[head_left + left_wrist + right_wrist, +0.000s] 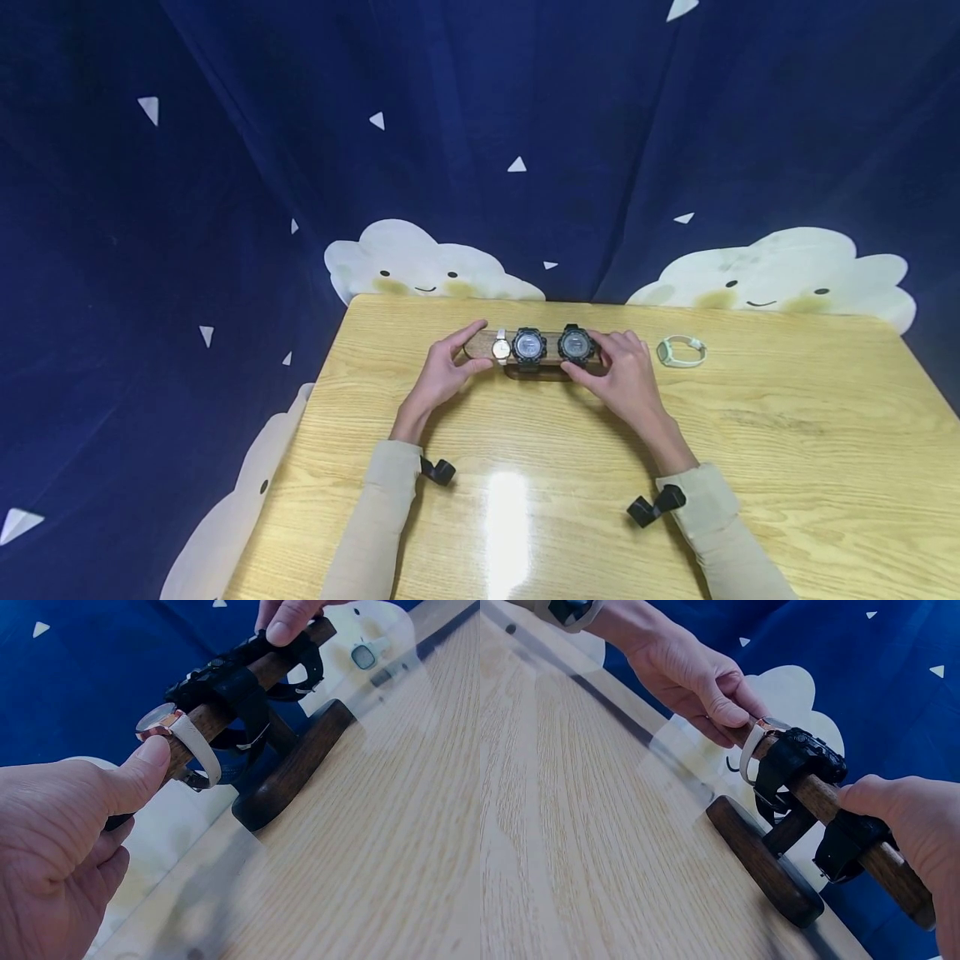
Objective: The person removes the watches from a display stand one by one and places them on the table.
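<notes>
A dark wooden watch stand [552, 349] carries three watches along its raised bar. My left hand [441, 371] grips the bar's left end, thumb beside a white-strapped watch [196, 742] with a rose-gold case. The middle watch [528, 345] is black and chunky, its strap looped around the bar. At the right my right hand [628, 377] holds another black watch [576, 344] between thumb and fingers, and its thumb also touches the bar in the right wrist view. That watch's strap [847, 847] hangs around the bar. The right hand's other fingers are partly hidden.
A pale green watch [682, 352] lies on the wooden table [787, 467] to the right of the stand. The stand's base [300, 769] rests near the table's far edge. Behind hangs a dark blue curtain [480, 100] with clouds.
</notes>
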A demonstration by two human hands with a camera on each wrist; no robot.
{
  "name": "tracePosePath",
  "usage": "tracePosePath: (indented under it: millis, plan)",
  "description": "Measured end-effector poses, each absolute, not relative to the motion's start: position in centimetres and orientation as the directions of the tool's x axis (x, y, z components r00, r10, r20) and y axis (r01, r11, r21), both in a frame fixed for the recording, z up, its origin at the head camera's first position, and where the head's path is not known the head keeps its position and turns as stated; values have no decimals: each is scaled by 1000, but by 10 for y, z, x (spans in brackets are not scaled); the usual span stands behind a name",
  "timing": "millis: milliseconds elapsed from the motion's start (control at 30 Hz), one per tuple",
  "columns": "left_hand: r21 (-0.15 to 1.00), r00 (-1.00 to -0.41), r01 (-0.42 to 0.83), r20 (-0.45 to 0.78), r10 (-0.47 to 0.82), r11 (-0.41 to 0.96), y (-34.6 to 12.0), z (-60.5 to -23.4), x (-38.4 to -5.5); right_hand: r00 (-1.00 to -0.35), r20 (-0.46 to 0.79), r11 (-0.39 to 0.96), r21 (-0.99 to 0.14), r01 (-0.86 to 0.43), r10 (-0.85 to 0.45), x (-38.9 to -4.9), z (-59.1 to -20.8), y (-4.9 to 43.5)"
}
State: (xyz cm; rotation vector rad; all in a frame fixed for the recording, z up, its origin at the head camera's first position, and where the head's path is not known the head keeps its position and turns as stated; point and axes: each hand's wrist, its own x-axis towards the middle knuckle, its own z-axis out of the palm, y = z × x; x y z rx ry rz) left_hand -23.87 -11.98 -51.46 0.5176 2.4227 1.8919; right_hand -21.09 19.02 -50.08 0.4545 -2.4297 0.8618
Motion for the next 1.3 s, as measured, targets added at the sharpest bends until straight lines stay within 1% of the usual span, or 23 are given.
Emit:
tracePosePath:
  millis: [633,900,1300]
  plan:
    - [942,-942,257,195,273,215,-124,-515,-239,-809,570,744,-477,-468,-143,-214,-501,191]
    - [944,-939,265,207,274,197,-121,-516,-239,-793,592,731,-476,-489,-145,-211,-501,198]
    - [945,-942,249,186,279,211,-121,-516,-238,-794,593,736,-477,-480,-133,-207,-504,205]
